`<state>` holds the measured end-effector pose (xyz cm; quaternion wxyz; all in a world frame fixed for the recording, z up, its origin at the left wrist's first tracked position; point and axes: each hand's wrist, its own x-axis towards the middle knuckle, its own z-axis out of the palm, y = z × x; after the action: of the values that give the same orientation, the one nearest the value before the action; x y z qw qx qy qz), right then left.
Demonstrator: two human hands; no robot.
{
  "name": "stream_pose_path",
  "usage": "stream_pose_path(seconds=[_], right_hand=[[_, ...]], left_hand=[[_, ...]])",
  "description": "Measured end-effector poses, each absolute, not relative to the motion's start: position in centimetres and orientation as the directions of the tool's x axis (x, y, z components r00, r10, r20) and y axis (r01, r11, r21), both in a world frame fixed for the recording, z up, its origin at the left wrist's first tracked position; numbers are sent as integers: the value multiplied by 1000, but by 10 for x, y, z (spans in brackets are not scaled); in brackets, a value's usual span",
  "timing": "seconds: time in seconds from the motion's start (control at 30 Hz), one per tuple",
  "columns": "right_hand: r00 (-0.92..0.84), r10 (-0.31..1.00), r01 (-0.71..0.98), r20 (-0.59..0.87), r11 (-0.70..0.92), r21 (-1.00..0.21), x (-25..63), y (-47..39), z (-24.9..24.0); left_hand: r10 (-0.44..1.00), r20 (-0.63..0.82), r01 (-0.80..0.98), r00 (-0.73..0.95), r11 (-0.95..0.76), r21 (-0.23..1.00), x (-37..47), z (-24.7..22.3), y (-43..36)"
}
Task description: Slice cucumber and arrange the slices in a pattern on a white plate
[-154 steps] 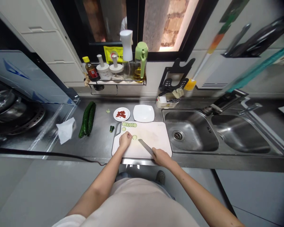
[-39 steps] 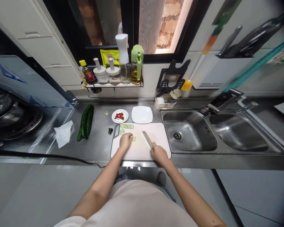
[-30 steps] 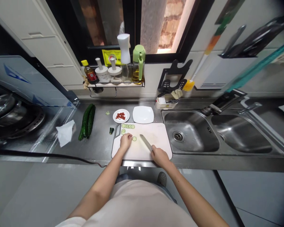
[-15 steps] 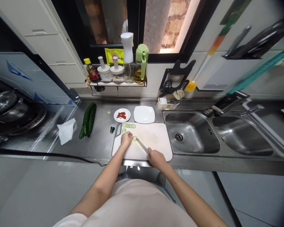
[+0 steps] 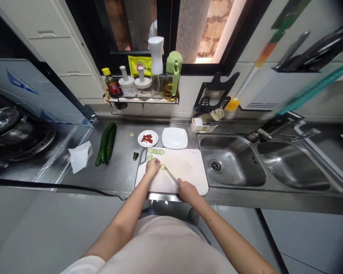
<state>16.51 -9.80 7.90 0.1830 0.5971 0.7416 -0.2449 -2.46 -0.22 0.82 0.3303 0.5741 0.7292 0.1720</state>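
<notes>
My right hand (image 5: 188, 191) is closed round the handle of a kitchen knife (image 5: 172, 176), whose blade slants up and left over the white cutting board (image 5: 188, 167). At the blade's tip lies a pale green cucumber slice (image 5: 163, 166). My left hand (image 5: 153, 167) is just left of that slice, its fingers bent together; whether they grip anything is hidden. A row of cucumber slices (image 5: 156, 152) lies along the board's upper left edge, and another slice (image 5: 149, 156) sits below it, close to my left hand.
Behind the board stand a plate of chopped red pieces (image 5: 144, 144) and a white square plate (image 5: 174, 137). Whole cucumbers (image 5: 106, 144), a cucumber end (image 5: 135, 156) and a white tissue (image 5: 80, 156) lie to the left. A double sink (image 5: 234, 160) adjoins on the right.
The camera view has shifted slightly. Both hands, the knife and the slice at its tip stay in nearly the same place on the board.
</notes>
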Motion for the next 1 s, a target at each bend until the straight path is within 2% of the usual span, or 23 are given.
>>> stream_pose_path(seconds=[1.0], right_hand=[[-257,805,966,-535,204,-156,152,-84,81]], left_hand=[[941,-315,722,-126,305,621,-25,12,1]])
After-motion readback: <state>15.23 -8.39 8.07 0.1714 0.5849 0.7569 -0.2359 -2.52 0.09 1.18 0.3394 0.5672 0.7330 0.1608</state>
